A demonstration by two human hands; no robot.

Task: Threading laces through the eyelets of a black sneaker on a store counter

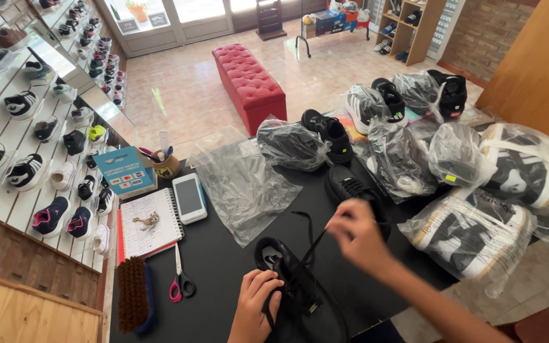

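A black sneaker (300, 298) lies on the black counter (217, 267) right in front of me. My left hand (255, 305) grips its side near the opening. My right hand (358, 234) is raised above it, blurred, pinching a black shoelace (309, 238) that runs down to the shoe. A second black sneaker (347, 185) rests just behind my right hand. An empty clear plastic bag (243, 181) lies flat further left.
Several bagged sneakers (471, 228) crowd the counter's right side. At left sit a notebook with keys (150, 222), a white phone (189, 198), scissors (180, 282), a brush (133, 303) and a pen cup (165, 164). A red bench (249, 82) stands on the floor beyond; shoe shelves (27, 121) line the left wall.
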